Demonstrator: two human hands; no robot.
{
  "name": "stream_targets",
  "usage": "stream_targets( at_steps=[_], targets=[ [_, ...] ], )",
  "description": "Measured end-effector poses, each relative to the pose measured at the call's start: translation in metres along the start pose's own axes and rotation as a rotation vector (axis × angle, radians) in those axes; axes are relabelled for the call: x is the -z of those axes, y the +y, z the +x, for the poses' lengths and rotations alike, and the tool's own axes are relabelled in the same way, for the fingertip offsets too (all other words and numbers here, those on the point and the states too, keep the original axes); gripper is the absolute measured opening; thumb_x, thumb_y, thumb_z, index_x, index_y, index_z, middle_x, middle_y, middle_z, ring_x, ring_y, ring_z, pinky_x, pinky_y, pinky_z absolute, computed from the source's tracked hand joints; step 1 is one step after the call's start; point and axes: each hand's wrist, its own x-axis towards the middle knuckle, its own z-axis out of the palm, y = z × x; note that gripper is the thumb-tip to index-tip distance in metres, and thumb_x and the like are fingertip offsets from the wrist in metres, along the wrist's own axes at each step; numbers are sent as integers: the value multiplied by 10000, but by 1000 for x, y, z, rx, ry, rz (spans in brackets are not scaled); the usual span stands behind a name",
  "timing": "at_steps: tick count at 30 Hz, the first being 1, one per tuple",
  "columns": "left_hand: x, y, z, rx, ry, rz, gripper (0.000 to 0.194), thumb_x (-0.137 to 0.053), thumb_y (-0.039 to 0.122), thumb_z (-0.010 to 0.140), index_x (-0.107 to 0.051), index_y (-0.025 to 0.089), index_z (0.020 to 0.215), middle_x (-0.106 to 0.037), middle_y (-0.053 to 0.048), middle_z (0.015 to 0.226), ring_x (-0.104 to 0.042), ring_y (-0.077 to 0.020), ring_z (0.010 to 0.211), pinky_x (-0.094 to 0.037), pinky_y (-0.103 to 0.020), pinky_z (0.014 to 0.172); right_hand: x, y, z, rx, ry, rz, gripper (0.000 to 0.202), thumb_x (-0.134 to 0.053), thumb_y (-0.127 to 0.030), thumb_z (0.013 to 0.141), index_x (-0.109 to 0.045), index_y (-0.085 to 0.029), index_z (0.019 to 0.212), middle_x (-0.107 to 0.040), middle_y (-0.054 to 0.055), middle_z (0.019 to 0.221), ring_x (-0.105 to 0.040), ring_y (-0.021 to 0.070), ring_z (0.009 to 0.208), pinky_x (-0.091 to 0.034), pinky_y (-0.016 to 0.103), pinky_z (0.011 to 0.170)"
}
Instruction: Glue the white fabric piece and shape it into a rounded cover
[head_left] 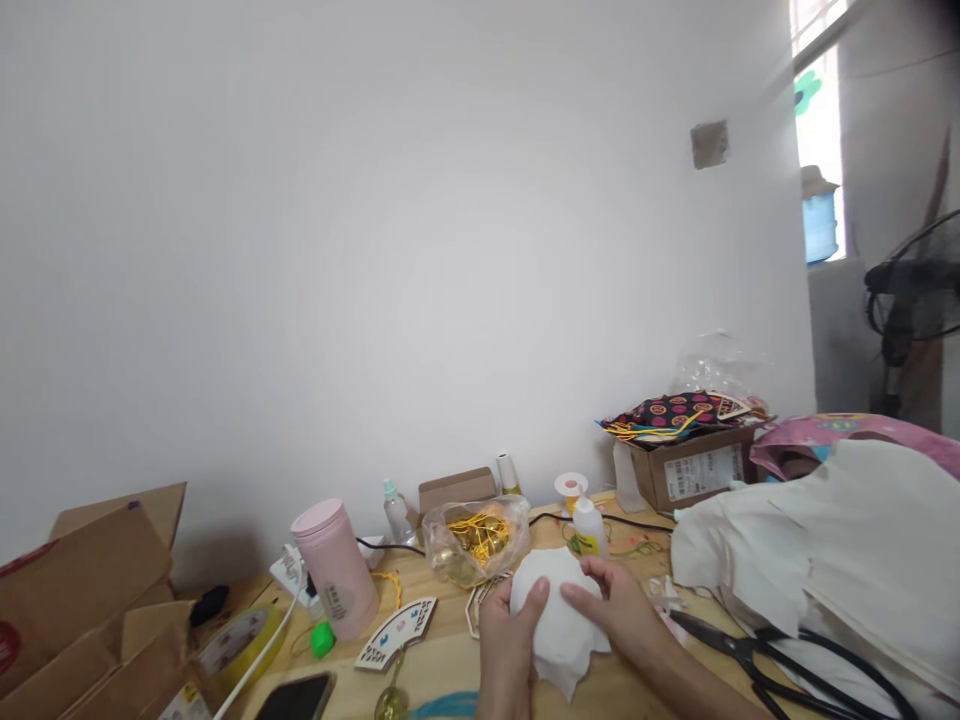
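Note:
A piece of white cloth is held above the wooden table, its upper part smooth and rounded, its lower edge hanging in uneven points. My left hand grips its left side, thumb on the front. On the right side, my right hand pinches it, thumb also in front. Whatever lies under the cloth is hidden. Black-handled scissors lie to the right of my right hand, beside a pile of white cloth. Just behind my hands stands a white squeeze bottle.
A clear bag holds gold bells and yellow cord. Leftward are a pink tumbler, a fan-shaped wooden piece, a phone, a yellow tape roll and cardboard boxes. A filled carton stands at the back right.

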Motion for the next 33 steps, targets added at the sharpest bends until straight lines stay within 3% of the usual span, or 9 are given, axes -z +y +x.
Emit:
stream_targets(
  at_steps=[3, 11, 16, 21, 26, 31, 33],
  targets=[
    [-2, 1, -1, 0, 21, -22, 329, -704, 324, 577, -621, 82, 783, -682, -71, 644, -596, -146, 542, -455, -242, 517, -2, 3, -1, -2, -10, -26, 351, -732, -415, 497, -621, -123, 658, -583, 15, 592, -461, 128, 522, -363, 234, 486],
    [-6, 4, -4, -14, -17, -76, 319, -670, 333, 621, -601, 94, 821, -687, -76, 692, -618, -174, 614, -476, -280, 594, -3, 2, 2, 8, -50, 1, 498, -501, -610, 658, -582, -126, 578, -551, 17, 527, -471, 135, 492, -376, 248, 483],
    [-3, 3, -2, -52, -17, -42, 358, -709, 280, 578, -597, 91, 861, -686, -96, 780, -615, -187, 686, -480, -297, 641, -3, -2, -2, 43, 36, -58, 356, -668, -471, 570, -610, -138, 682, -597, 24, 642, -502, 156, 581, -401, 244, 529],
    [-5, 1, -2, -61, -64, -29, 371, -741, 249, 525, -593, 89, 825, -679, -88, 744, -599, -183, 657, -481, -305, 618, 2, 0, 0, 33, 102, -119, 412, -524, -527, 673, -566, -139, 541, -523, -2, 491, -422, 119, 448, -337, 227, 429],
    [-9, -1, -6, -41, -89, -36, 340, -742, 251, 519, -588, 102, 782, -677, -81, 738, -595, -175, 645, -475, -290, 598, 3, -2, 0, 34, 173, -207, 329, -623, -447, 610, -620, -118, 618, -579, 23, 580, -467, 142, 533, -353, 233, 484],
    [-11, -1, -7, -26, -79, -48, 373, -758, 285, 478, -589, 110, 761, -672, -65, 690, -597, -179, 614, -472, -283, 569, 2, -4, 0, 40, 149, -212, 496, -482, -593, 663, -508, -142, 459, -408, -28, 423, -344, 99, 419, -252, 218, 397],
    [-12, 1, -8, -25, -75, -50, 370, -759, 280, 477, -591, 107, 758, -668, -64, 680, -598, -180, 615, -469, -279, 568, 1, -4, 1, 39, 138, -202, 506, -490, -615, 644, -515, -141, 469, -426, -20, 438, -359, 105, 429, -263, 222, 402]
  ],
)
